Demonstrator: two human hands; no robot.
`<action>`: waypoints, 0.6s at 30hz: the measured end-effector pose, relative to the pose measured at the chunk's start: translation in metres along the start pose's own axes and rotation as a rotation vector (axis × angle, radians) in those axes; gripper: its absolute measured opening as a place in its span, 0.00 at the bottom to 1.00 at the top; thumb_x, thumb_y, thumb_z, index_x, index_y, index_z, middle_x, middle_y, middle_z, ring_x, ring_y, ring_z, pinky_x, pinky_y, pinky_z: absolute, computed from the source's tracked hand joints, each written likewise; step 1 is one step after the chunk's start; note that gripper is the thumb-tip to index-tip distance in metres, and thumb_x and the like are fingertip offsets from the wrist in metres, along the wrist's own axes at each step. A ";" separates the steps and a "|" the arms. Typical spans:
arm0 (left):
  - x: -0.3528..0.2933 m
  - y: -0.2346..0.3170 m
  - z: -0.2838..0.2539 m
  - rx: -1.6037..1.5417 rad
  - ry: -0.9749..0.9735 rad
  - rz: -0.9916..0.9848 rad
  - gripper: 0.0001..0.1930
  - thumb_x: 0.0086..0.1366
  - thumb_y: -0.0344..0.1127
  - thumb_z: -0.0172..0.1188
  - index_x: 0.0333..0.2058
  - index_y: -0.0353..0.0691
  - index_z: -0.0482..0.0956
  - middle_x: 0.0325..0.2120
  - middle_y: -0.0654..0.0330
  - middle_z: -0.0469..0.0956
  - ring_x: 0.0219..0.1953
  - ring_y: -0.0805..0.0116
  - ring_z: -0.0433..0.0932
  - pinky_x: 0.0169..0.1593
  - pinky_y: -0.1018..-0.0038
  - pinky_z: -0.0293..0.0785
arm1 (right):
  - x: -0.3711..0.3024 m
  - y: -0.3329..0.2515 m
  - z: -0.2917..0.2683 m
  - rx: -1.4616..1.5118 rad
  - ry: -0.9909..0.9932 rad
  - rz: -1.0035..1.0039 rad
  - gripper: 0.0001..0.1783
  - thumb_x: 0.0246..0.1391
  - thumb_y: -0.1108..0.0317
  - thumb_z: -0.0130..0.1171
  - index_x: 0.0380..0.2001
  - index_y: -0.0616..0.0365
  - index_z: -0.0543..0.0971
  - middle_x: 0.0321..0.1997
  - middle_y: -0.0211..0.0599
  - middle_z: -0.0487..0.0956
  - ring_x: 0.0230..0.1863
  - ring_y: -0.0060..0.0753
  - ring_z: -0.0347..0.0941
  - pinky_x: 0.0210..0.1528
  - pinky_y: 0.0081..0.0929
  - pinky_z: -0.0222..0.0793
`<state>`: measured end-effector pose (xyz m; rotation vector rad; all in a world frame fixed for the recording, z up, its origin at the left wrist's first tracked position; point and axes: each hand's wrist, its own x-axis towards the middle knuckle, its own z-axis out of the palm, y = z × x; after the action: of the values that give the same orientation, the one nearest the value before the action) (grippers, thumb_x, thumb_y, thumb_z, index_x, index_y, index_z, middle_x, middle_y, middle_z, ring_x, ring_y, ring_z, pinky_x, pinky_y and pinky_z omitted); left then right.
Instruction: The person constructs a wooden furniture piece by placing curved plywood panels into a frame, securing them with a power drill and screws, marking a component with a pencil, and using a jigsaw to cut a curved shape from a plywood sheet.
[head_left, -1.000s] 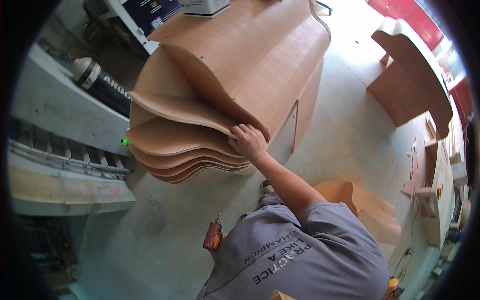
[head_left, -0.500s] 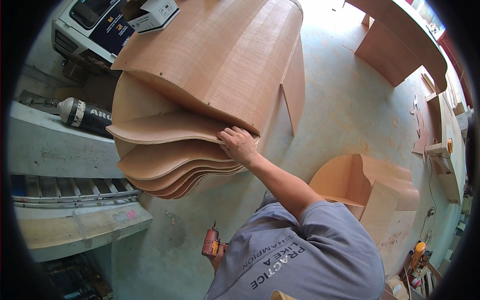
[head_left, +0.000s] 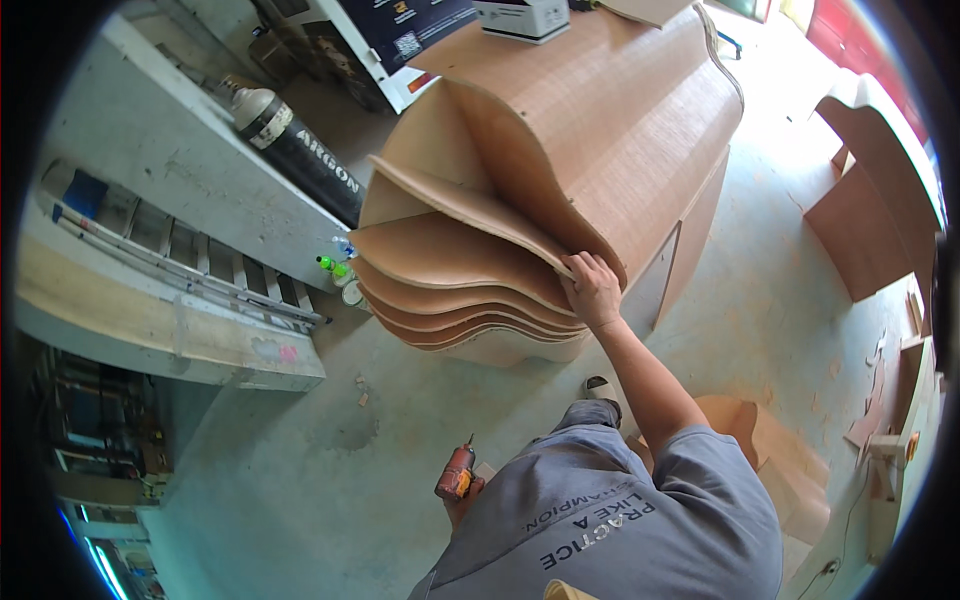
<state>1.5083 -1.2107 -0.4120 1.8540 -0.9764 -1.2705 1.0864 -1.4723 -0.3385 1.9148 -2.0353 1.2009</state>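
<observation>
My right hand [head_left: 594, 292] reaches forward, its fingers curled over the edge of the top wavy plywood panel [head_left: 470, 215], close to its right end. More wavy panels [head_left: 450, 262] are layered below that one, with gaps between their edges. Above them curves the large plywood shell [head_left: 610, 110] they sit against. Low by my left side, my left hand [head_left: 466, 500] is closed around a red cordless drill [head_left: 457, 472], whose bit points away from me and touches nothing. My sleeve and body hide part of the left arm.
A white box [head_left: 522, 18] rests on the shell. To the left are a black gas cylinder [head_left: 300, 150], a ladder [head_left: 185, 250] and a green-capped bottle [head_left: 333, 266]. Another curved plywood piece [head_left: 790, 460] stands close on my right, and a curved counter [head_left: 875, 200] farther off.
My view has swung left, so the shell and panels appear farther right and tilted. My right hand keeps its place at the panel edge; the drill stays in my left hand.
</observation>
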 end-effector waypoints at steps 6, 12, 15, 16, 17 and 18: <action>-0.020 -0.023 -0.017 -0.289 0.121 0.061 0.11 0.64 0.26 0.71 0.33 0.41 0.74 0.24 0.66 0.75 0.26 0.73 0.75 0.32 0.71 0.74 | 0.000 0.003 0.002 -0.030 0.002 0.017 0.16 0.53 0.68 0.70 0.47 0.52 0.84 0.41 0.35 0.81 0.45 0.46 0.80 0.48 0.43 0.78; -0.010 -0.046 -0.037 -0.249 0.187 -0.063 0.11 0.64 0.26 0.71 0.35 0.40 0.75 0.24 0.67 0.75 0.24 0.74 0.75 0.29 0.71 0.73 | 0.002 -0.002 0.011 -0.046 -0.003 -0.010 0.10 0.61 0.64 0.68 0.43 0.54 0.85 0.39 0.39 0.82 0.44 0.51 0.81 0.47 0.45 0.77; 0.008 -0.039 -0.036 -0.259 0.182 -0.107 0.11 0.64 0.27 0.72 0.35 0.40 0.75 0.24 0.66 0.75 0.23 0.74 0.76 0.28 0.71 0.73 | 0.005 0.001 0.014 -0.075 0.051 -0.015 0.09 0.60 0.65 0.69 0.43 0.53 0.85 0.39 0.38 0.83 0.44 0.49 0.81 0.46 0.44 0.78; 0.014 -0.036 -0.038 -0.264 0.169 -0.081 0.11 0.64 0.28 0.73 0.35 0.39 0.76 0.25 0.66 0.76 0.23 0.74 0.76 0.28 0.70 0.73 | 0.005 0.004 0.013 -0.091 0.066 -0.016 0.09 0.60 0.65 0.70 0.42 0.53 0.85 0.39 0.38 0.83 0.43 0.50 0.81 0.46 0.45 0.78; 0.023 -0.040 -0.043 -0.200 0.156 -0.060 0.11 0.64 0.29 0.74 0.38 0.38 0.78 0.25 0.66 0.77 0.25 0.72 0.77 0.30 0.69 0.76 | 0.005 0.004 0.017 -0.099 0.062 0.003 0.09 0.59 0.65 0.70 0.42 0.53 0.85 0.39 0.39 0.84 0.42 0.51 0.81 0.46 0.45 0.78; 0.029 -0.042 -0.045 -0.197 0.168 -0.073 0.11 0.64 0.29 0.74 0.38 0.38 0.78 0.25 0.66 0.77 0.25 0.72 0.77 0.30 0.69 0.76 | 0.005 0.003 0.020 -0.107 0.061 0.027 0.09 0.59 0.65 0.70 0.41 0.54 0.85 0.38 0.39 0.84 0.41 0.51 0.81 0.46 0.46 0.78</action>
<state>1.5671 -1.2098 -0.4474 1.8219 -0.6756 -1.1857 1.0909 -1.4881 -0.3510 1.7867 -2.0561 1.1177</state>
